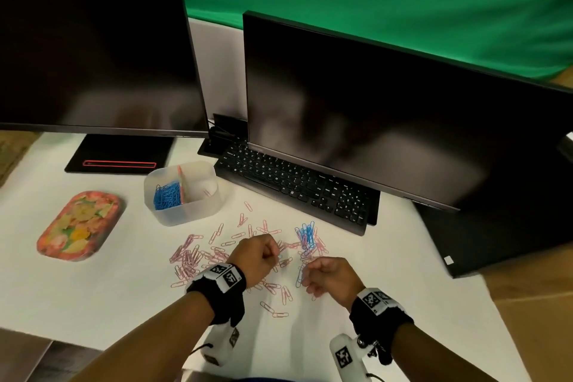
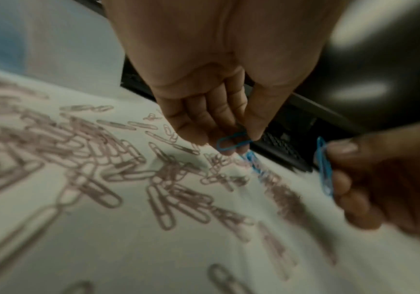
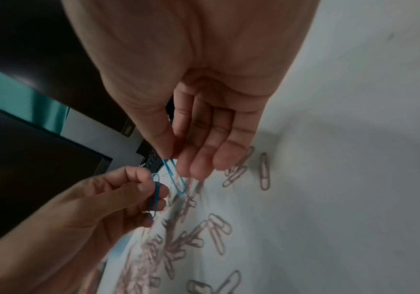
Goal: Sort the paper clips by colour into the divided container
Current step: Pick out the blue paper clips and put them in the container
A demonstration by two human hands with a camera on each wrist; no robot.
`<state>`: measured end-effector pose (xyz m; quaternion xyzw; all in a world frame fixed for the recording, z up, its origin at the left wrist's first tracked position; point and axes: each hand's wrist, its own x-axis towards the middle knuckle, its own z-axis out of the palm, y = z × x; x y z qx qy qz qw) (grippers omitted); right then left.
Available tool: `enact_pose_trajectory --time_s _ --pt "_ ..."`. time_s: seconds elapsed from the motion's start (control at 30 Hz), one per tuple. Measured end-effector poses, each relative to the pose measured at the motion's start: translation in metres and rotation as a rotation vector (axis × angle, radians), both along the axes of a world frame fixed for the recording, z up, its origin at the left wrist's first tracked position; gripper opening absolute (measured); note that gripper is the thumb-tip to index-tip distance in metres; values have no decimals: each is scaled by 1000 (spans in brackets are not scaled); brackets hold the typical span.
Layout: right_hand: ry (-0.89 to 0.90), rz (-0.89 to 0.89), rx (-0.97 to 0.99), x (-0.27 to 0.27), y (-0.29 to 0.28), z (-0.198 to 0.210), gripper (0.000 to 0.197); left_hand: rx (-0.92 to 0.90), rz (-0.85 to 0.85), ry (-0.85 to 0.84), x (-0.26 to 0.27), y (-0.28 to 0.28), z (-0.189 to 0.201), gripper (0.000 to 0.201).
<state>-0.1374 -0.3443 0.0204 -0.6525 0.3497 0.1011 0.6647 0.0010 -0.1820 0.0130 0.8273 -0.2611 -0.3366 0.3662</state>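
Nearest us, our left hand [image 1: 259, 259] pinches one blue clip [image 2: 232, 141] and our right hand [image 1: 328, 277] pinches another [image 3: 175, 175], both just above the scattered pink clips [image 1: 192, 254]. Beyond them a small blue bunch [image 1: 305, 234] lies unsorted. Farther off, the divided container [image 1: 186, 214] holds a blue heap on its left side and few pinks on its right; we judge most pinks remain.

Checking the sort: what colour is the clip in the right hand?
Blue; the right hand pinches a blue clip, clearest in the right wrist view.

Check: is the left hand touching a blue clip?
Touching. The left wrist view shows the left hand pinching a blue clip between thumb and fingertips.
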Motion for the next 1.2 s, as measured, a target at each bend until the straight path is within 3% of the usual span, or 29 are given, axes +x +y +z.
enact_pose_trajectory --time_s 0.13,0.23,0.6,0.73,0.83,0.9,1.07,1.13,1.2 --pt "-19 -44 62 14 5 8 9 -150 203 445 -5 -8 15 21" --pt "-34 -66 61 29 11 16 12 -220 285 660 -7 -11 21 23" --pt "-20 -100 -15 43 3 17 15 -396 546 857 23 19 44 23" --pt "37 -144 -86 30 -17 7 15 -547 806 736 77 62 66 24" --pt "63 -177 -154 23 -29 -2 14 -653 1024 658 125 86 78 14" --pt "80 -179 -204 20 -34 -5 14 -543 1108 528 148 92 78 12" --pt "175 -92 -465 25 -47 -16 24 -183 1028 302 172 92 59 31" --pt "257 16 -661 31 -50 -18 28 -42 930 114 170 88 56 37" --pt "304 87 -776 39 -49 -15 26 -30 877 -111 158 81 60 35"
